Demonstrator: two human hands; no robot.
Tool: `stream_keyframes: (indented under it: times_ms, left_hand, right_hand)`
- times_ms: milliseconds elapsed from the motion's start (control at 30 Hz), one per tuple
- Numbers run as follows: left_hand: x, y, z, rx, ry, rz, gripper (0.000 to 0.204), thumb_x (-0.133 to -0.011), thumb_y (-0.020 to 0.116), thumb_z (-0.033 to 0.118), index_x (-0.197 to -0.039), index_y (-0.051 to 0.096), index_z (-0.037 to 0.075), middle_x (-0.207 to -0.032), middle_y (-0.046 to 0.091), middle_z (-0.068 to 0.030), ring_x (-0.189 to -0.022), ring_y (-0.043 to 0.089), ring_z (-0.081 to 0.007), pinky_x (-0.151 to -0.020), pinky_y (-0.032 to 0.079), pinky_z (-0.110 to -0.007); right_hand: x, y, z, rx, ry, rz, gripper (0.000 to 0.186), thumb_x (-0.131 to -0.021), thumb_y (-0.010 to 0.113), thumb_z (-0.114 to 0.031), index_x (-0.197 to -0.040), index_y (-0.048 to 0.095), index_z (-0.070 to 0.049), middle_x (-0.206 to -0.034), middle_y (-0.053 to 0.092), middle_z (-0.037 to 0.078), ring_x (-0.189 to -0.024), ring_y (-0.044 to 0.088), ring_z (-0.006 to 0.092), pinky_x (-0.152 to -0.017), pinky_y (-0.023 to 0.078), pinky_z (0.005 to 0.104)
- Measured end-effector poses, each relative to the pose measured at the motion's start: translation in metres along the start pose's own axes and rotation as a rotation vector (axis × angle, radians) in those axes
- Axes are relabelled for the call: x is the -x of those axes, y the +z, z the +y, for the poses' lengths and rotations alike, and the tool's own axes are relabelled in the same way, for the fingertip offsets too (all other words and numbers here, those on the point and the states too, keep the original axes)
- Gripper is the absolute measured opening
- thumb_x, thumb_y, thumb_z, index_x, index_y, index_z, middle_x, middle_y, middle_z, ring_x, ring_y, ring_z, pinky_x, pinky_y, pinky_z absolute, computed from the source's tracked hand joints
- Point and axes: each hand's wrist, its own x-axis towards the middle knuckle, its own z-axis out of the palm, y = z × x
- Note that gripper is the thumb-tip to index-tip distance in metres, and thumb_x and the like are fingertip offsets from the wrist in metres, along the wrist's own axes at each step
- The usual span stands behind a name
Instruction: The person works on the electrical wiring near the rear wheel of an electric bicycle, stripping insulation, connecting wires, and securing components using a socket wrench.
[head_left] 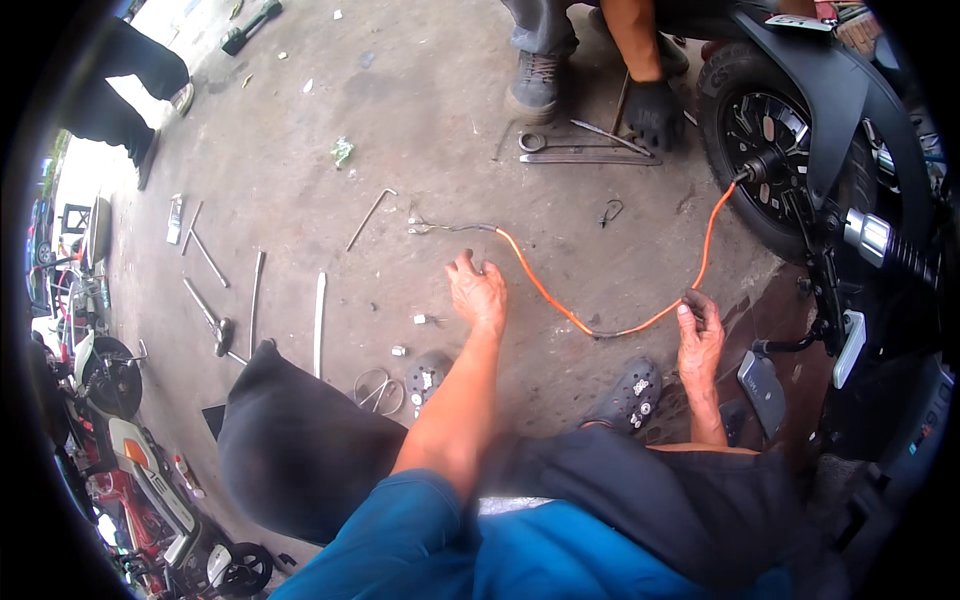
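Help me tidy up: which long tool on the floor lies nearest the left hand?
The thin L-shaped rod; the pale flat bar and other long tools lie farther from the left hand.

Left fingers [464, 264] parted, right fingers [709, 312] curled

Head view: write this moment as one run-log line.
left hand: empty, open | right hand: holding orange cable | cable: running to wheel hub
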Motion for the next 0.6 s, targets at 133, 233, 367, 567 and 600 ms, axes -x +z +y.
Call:
stream_keyframes:
  times_ms: [133, 233, 367, 567, 600]
  left_hand:
    - [-0.029, -0.008, 0.01, 0.212, 0.081, 0.106, 0.032, -0.081, 0.059, 0.016, -0.111, 0.058, 0.006, -0.103, 0.058, -0.0165, -0.09, 0.06, -0.0347, -0.08, 0.048, -0.043]
    - [-0.041, -0.027, 0.036, 0.425, 0.037, 0.073, 0.028, -0.082, 0.056, 0.011, -0.106, 0.061, -0.002, -0.101, 0.063, -0.017, -0.096, 0.061, -0.0289, -0.086, 0.047, -0.037]
    - [-0.047, -0.021, 0.046, 0.59, 0.056, 0.079, 0.025, -0.084, 0.056, 0.01, -0.104, 0.062, -0.004, -0.099, 0.066, -0.014, -0.094, 0.062, -0.0232, -0.085, 0.046, -0.033]
    - [-0.03, -0.005, 0.075, 0.587, 0.117, -0.045, 0.024, -0.084, 0.059, 0.015, -0.103, 0.063, 0.001, -0.093, 0.068, -0.0147, -0.087, 0.065, -0.0265, -0.081, 0.049, -0.035]
    - [-0.03, 0.0, 0.074, 0.58, 0.125, -0.049, 0.024, -0.084, 0.059, 0.015, -0.103, 0.063, 0.001, -0.093, 0.068, -0.0147, -0.087, 0.065, -0.0265, -0.081, 0.049, -0.035]
  right_hand:
    - [-0.009, -0.003, -0.013, 0.034, -0.002, -0.01, 0.034, -0.091, 0.063, -0.022, -0.116, 0.058, 0.0, -0.104, 0.059, 0.009, -0.086, 0.059, 0.0145, -0.076, 0.049, 0.0282]
    - [-0.018, 0.001, -0.009, 0.071, -0.043, -0.026, 0.032, -0.09, 0.063, -0.021, -0.116, 0.059, -0.002, -0.101, 0.06, 0.009, -0.085, 0.059, 0.0155, -0.076, 0.049, 0.0292]
    - [-0.025, 0.01, -0.013, 0.069, -0.08, -0.035, 0.03, -0.089, 0.064, -0.019, -0.114, 0.06, -0.004, -0.097, 0.061, 0.01, -0.082, 0.059, 0.0168, -0.075, 0.05, 0.0307]
    - [-0.02, -0.004, -0.01, 0.021, -0.004, 0.037, 0.031, -0.088, 0.064, -0.017, -0.115, 0.059, -0.003, -0.098, 0.06, 0.008, -0.079, 0.057, 0.0142, -0.073, 0.049, 0.0284]
    - [-0.016, -0.006, -0.006, 0.0, 0.016, 0.038, 0.031, -0.088, 0.064, -0.016, -0.116, 0.059, -0.003, -0.098, 0.059, 0.008, -0.079, 0.057, 0.0133, -0.073, 0.049, 0.0275]
